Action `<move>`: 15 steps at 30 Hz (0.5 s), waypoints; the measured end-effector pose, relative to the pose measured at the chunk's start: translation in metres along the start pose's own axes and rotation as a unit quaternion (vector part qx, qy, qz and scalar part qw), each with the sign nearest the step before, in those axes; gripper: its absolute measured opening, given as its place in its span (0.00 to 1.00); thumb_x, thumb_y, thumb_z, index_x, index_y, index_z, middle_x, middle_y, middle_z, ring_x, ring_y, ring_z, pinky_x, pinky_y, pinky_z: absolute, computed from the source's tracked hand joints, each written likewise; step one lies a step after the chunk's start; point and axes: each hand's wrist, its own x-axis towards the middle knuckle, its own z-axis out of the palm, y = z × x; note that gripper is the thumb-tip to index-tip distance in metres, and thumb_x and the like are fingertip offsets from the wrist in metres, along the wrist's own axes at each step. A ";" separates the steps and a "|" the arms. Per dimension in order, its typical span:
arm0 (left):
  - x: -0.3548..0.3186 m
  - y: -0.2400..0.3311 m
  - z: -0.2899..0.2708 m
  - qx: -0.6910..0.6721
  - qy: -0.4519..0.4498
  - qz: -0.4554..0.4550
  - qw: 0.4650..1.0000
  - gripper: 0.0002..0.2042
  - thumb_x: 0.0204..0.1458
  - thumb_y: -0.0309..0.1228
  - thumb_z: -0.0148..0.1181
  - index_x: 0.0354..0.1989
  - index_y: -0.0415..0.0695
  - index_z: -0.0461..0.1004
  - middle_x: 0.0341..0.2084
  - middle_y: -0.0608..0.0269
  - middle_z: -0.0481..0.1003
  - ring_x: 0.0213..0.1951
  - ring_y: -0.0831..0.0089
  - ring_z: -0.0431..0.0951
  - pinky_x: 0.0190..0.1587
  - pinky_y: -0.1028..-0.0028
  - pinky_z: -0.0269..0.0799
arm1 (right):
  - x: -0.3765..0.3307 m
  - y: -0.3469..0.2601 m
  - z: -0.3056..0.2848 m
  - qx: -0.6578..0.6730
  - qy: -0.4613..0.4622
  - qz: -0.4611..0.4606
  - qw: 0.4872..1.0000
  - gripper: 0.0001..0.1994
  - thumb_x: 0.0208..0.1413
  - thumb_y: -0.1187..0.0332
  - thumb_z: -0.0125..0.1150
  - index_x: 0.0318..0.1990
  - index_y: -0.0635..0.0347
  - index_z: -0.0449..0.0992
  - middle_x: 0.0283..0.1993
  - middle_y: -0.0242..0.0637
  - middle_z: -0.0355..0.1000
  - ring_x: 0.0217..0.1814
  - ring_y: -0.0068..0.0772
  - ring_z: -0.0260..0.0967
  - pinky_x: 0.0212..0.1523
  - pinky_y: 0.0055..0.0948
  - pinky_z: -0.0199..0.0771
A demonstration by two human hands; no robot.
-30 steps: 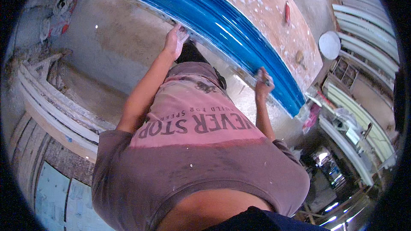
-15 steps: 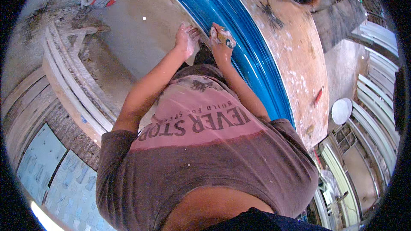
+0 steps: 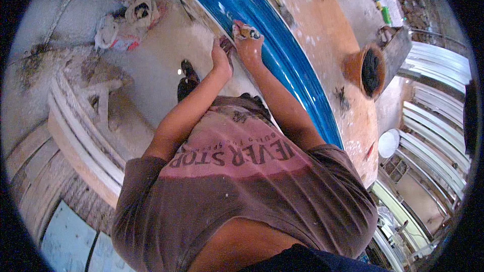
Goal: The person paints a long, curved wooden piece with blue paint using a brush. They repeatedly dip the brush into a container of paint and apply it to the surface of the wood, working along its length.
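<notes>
the long blue moulded strip is lying along the near edge of a paint-spattered workbench, curving across the upper middle of the view. judging by its length and ribbed profile, it is looking stiff but awkward, likely to flex or snap if lifted from one end, and its glossy coat is looking slick and easy to mar; holding it by the edges, with hands spread well apart, seems the safer grip. beyond it, a round orange pot is standing on the bench. the right hand is resting on the strip's near edge, its fingers curling shut around a small pale object, possibly a rag or sanding pad; i cannot tell which. the left hand is pressing just beside it, whether its fingers are spread or curled i cannot tell.
</notes>
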 end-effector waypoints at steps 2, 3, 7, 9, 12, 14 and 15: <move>0.025 0.033 0.013 -0.007 -0.042 0.004 0.999 0.21 0.63 0.47 0.38 0.51 0.42 0.67 0.46 0.59 0.70 0.50 0.67 0.68 0.57 0.67 0.59 | 0.048 -0.026 0.036 0.068 0.036 0.012 0.997 0.08 0.53 0.67 0.63 0.39 0.58 0.80 0.34 0.27 0.79 0.33 0.22 0.74 0.34 0.26 0.70; 0.027 0.052 0.026 -0.017 -0.017 -0.061 0.998 0.21 0.63 0.46 0.37 0.52 0.41 0.66 0.50 0.57 0.68 0.56 0.65 0.66 0.62 0.65 0.55 | 0.077 -0.025 0.062 0.166 0.031 0.073 0.983 0.08 0.53 0.67 0.63 0.38 0.59 0.80 0.33 0.28 0.78 0.31 0.22 0.73 0.33 0.27 0.70; 0.064 0.095 0.024 -0.027 -0.028 -0.105 0.994 0.22 0.63 0.46 0.38 0.55 0.39 0.62 0.53 0.55 0.66 0.59 0.65 0.63 0.66 0.61 0.51 | 0.196 -0.067 0.148 0.176 0.090 -0.046 0.979 0.07 0.53 0.66 0.64 0.34 0.59 0.81 0.29 0.31 0.77 0.23 0.25 0.69 0.24 0.27 0.67; 0.073 0.121 0.023 -0.034 -0.013 -0.104 0.994 0.23 0.62 0.45 0.40 0.56 0.39 0.61 0.54 0.56 0.66 0.59 0.66 0.63 0.65 0.60 0.51 | 0.236 -0.116 0.172 0.088 0.077 -0.064 0.991 0.05 0.52 0.66 0.64 0.34 0.53 0.82 0.28 0.36 0.76 0.23 0.32 0.71 0.24 0.31 0.69; 0.084 0.145 0.022 -0.010 -0.058 -0.113 0.992 0.21 0.61 0.42 0.43 0.57 0.39 0.61 0.54 0.57 0.67 0.58 0.66 0.64 0.64 0.60 0.53 | 0.301 -0.181 0.209 0.002 0.139 -0.157 0.978 0.07 0.53 0.61 0.58 0.34 0.47 0.82 0.26 0.41 0.75 0.27 0.45 0.73 0.25 0.41 0.69; 0.094 0.143 0.015 0.054 -0.156 -0.121 0.979 0.20 0.59 0.36 0.47 0.57 0.41 0.60 0.52 0.60 0.68 0.55 0.68 0.67 0.62 0.65 0.56 | 0.372 -0.187 0.244 -0.033 0.169 -0.154 0.973 0.09 0.53 0.60 0.56 0.35 0.47 0.81 0.26 0.40 0.75 0.29 0.48 0.73 0.26 0.43 0.69; 0.087 0.166 0.018 0.085 -0.179 -0.112 0.974 0.20 0.58 0.35 0.48 0.57 0.42 0.60 0.52 0.61 0.68 0.54 0.68 0.68 0.61 0.66 0.58 | 0.389 -0.195 0.267 -0.015 0.117 -0.106 0.987 0.07 0.54 0.60 0.56 0.33 0.48 0.78 0.26 0.39 0.72 0.28 0.46 0.70 0.26 0.43 0.67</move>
